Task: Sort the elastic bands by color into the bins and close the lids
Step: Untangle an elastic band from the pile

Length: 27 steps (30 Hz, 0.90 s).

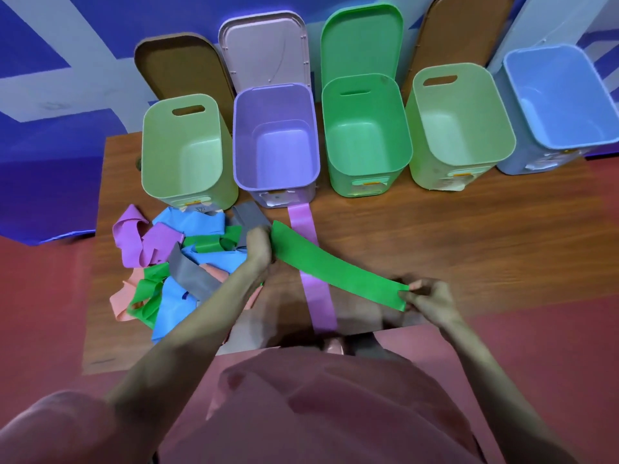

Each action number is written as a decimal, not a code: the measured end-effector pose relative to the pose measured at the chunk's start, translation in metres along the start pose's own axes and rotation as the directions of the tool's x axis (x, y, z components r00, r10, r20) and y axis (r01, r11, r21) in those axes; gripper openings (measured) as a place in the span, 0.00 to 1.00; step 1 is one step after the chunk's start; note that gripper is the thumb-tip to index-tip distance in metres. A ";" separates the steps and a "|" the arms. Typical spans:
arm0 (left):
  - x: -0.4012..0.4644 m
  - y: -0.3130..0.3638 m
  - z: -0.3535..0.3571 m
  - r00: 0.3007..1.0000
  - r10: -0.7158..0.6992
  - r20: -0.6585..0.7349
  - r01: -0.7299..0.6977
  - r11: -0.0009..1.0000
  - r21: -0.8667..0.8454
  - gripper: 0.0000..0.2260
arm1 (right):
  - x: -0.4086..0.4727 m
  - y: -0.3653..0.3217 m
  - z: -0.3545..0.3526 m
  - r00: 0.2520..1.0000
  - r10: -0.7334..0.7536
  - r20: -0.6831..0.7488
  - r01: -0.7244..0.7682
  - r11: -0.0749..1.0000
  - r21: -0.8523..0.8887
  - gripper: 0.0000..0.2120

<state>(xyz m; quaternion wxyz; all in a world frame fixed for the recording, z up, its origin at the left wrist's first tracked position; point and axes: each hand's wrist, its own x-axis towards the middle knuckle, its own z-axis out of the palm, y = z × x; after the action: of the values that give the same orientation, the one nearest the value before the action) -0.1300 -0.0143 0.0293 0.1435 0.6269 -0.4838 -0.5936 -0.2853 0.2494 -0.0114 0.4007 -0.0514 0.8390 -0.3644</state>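
Head view: five open bins (274,169) hold nothing.

- Overall dim, with a strong purple-blue colour cast; skin reads grey-green.
- Light is soft and diffuse, source not discernible; no hard glare.
- Soft shadow on the table (469,236) under the forearms, toward 6 o'clock.
- Wide-angle distortion: bins (365,182) splay outward toward 12 o'clock, edges bend at 3 and 9.
- Shirt at 6 o'clock is blurred; the hands show slight motion smear.

Head camera looks steeply down, close over the table (469,236) and bins (187,182)
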 end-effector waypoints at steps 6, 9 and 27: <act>0.001 0.001 0.040 0.989 0.138 0.053 -0.144 0.980 0.140 0.09 | -0.012 0.013 -0.005 0.997 0.059 -0.046 -0.058 0.998 0.011 0.16; 0.022 -0.001 0.035 0.919 0.312 0.240 -0.391 0.795 0.463 0.07 | -0.014 0.018 -0.002 0.997 0.071 -0.038 -0.074 0.995 -0.071 0.14; 0.067 0.003 0.111 0.672 0.613 0.416 -0.653 0.224 0.724 0.09 | -0.028 0.023 0.053 0.945 0.286 0.160 -0.289 0.957 -0.002 0.11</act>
<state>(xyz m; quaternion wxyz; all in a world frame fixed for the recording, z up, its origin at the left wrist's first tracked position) -0.2411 -0.0234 -0.0375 0.0451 0.3500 -0.9161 -0.1901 -0.2246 0.2469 -0.0308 0.5158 0.0469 0.7990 -0.3055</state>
